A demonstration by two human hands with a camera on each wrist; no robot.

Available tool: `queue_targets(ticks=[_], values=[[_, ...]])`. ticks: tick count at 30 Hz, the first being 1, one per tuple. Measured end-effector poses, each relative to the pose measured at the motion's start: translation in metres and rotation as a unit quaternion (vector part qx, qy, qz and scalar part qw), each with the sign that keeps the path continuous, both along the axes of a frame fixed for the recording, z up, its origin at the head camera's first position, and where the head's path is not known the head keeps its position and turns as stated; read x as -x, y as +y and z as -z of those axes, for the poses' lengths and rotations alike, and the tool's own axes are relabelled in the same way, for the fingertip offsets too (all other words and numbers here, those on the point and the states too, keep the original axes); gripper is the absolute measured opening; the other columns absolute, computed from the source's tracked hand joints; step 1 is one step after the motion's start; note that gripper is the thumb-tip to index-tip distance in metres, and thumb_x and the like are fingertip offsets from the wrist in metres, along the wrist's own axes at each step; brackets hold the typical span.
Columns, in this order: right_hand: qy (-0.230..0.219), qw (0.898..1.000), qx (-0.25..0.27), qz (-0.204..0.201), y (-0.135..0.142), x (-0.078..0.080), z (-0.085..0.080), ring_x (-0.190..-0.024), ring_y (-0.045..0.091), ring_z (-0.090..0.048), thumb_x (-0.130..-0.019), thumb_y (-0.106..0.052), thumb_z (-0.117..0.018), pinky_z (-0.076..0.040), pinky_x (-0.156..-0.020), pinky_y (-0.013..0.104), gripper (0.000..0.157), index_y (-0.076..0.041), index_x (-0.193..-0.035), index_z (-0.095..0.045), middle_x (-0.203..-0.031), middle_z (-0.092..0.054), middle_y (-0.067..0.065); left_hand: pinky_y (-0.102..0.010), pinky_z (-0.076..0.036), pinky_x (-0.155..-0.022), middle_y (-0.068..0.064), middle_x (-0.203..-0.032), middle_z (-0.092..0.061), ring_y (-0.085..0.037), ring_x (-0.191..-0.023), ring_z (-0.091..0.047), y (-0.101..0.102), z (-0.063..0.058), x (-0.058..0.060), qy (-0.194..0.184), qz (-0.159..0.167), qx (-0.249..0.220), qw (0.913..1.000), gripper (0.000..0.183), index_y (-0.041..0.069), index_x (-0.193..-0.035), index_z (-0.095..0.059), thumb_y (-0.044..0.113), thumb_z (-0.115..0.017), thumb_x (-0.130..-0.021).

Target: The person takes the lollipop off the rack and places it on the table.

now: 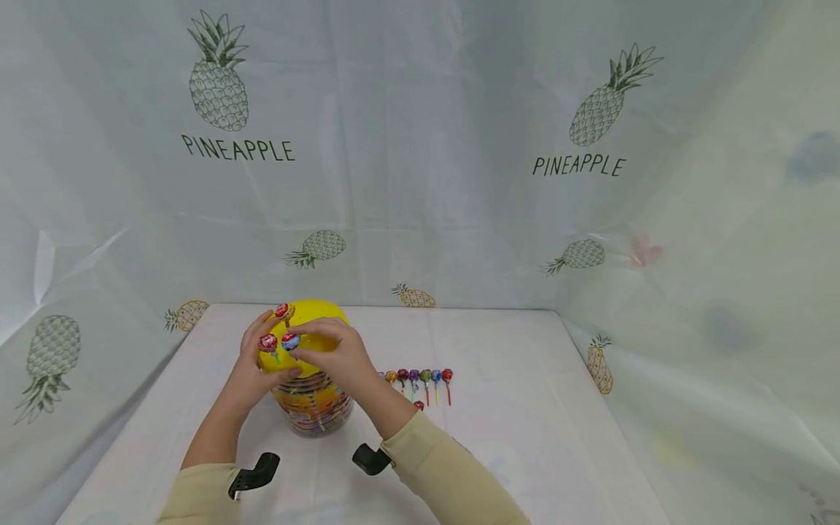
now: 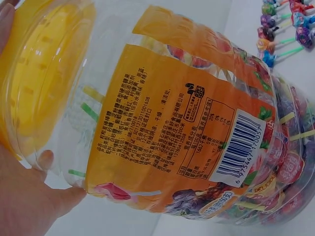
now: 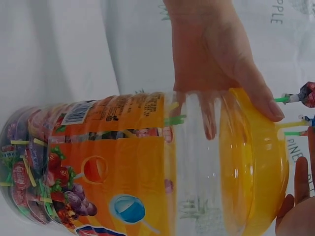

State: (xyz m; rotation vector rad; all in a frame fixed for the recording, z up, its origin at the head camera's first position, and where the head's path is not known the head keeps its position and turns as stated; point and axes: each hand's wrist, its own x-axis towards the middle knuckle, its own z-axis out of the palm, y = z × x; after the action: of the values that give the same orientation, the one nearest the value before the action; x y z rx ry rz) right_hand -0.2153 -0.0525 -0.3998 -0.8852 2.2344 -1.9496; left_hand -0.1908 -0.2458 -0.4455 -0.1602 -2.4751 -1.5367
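Observation:
A clear plastic candy jar [image 1: 313, 412] with an orange label and a yellow lid [image 1: 321, 313] stands at the left of the table, holding many wrapped lollipops. My left hand [image 1: 252, 368] grips the jar near its neck, thumb on the lid in the right wrist view. Between thumb and fingers, my right hand [image 1: 337, 354] pinches a blue-and-red lollipop [image 1: 290, 340] over the lid. Two more lollipops, a red one [image 1: 267, 343] and a red-and-yellow one [image 1: 284, 310], stick up from the lid. The right wrist view shows the pinched lollipop's yellow stick [image 3: 291, 125] meeting the lid.
On the white table [image 1: 512, 408], right of the jar, lies a row of several lollipops [image 1: 426, 376], with another lollipop [image 1: 418, 405] in front. A pineapple-print curtain [image 1: 420, 182] hangs behind and beside the table.

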Motion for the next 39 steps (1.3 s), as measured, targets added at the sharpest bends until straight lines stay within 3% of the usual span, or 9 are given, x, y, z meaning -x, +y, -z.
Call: queue_targets(ticks=[6, 12, 19, 25, 32, 39], values=[[-0.02, 0.999, 0.033, 0.009, 0.002, 0.0, -0.004, -0.107, 0.003, -0.054, -0.087, -0.017, -0.075, -0.051, -0.088, 0.021, 0.024, -0.023, -0.111, -0.074, -0.109, -0.064, -0.017, -0.063, -0.032, -0.103, -0.009, -0.161, 0.002, -0.049, -0.138, -0.021, 0.0, 0.001, 0.001, -0.002, 0.003, -0.007, 1.0, 0.094, 0.018, -0.155, -0.02, 0.012, -0.079, -0.082], [-0.052, 0.991, 0.122, 0.01, 0.013, 0.001, -0.005, -0.095, 0.011, -0.061, -0.087, -0.005, -0.073, -0.054, -0.085, 0.026, 0.027, -0.011, -0.112, -0.072, -0.106, -0.065, -0.004, -0.066, -0.029, -0.103, -0.01, -0.16, 0.002, -0.05, -0.139, -0.018, 0.0, 0.002, 0.003, 0.001, 0.0, -0.007, 1.0, 0.094, 0.016, -0.155, -0.02, 0.012, -0.079, -0.082], [-0.083, 0.983, 0.166, 0.001, 0.038, 0.006, 0.014, -0.096, 0.019, -0.064, -0.088, -0.001, -0.07, -0.056, -0.086, 0.032, 0.027, -0.004, -0.115, -0.069, -0.111, -0.066, 0.004, -0.066, -0.028, -0.104, -0.008, -0.161, 0.003, -0.049, -0.14, -0.015, 0.002, 0.001, 0.004, -0.012, -0.007, -0.023, 0.9997, 0.097, 0.018, -0.155, -0.02, 0.01, -0.081, -0.08], [-0.084, 0.986, 0.146, 0.012, 0.064, 0.01, 0.039, -0.093, 0.018, -0.063, -0.088, -0.004, -0.071, -0.055, -0.086, 0.03, 0.029, -0.002, -0.117, -0.069, -0.106, -0.067, 0.005, -0.067, -0.026, -0.106, -0.004, -0.161, 0.005, -0.048, -0.141, -0.012, 0.003, 0.001, 0.001, -0.026, -0.005, -0.036, 0.999, 0.101, 0.021, -0.156, -0.017, 0.013, -0.082, -0.079], [-0.106, 0.989, 0.096, 0.042, 0.1, 0.013, 0.067, -0.084, 0.014, -0.061, -0.087, -0.003, -0.071, -0.053, -0.068, 0.023, 0.031, 0.002, -0.118, -0.067, -0.104, -0.065, 0.013, -0.068, -0.026, -0.105, -0.007, -0.161, 0.006, -0.05, -0.14, -0.012, 0.003, 0.002, -0.002, -0.028, 0.002, -0.024, 0.9993, 0.1, 0.019, -0.156, -0.016, 0.014, -0.082, -0.08], [-0.129, 0.989, 0.025, 0.063, 0.129, 0.01, 0.078, -0.087, 0.014, -0.062, -0.088, 0.001, -0.07, -0.056, -0.081, 0.033, 0.029, 0.003, -0.117, -0.067, -0.106, -0.066, 0.014, -0.069, -0.025, -0.104, -0.007, -0.16, 0.005, -0.05, -0.14, -0.012, 0.002, -0.001, 0.0, -0.009, 0.0, -0.018, 0.9998, 0.097, 0.019, -0.155, -0.018, 0.013, -0.08, -0.081]])
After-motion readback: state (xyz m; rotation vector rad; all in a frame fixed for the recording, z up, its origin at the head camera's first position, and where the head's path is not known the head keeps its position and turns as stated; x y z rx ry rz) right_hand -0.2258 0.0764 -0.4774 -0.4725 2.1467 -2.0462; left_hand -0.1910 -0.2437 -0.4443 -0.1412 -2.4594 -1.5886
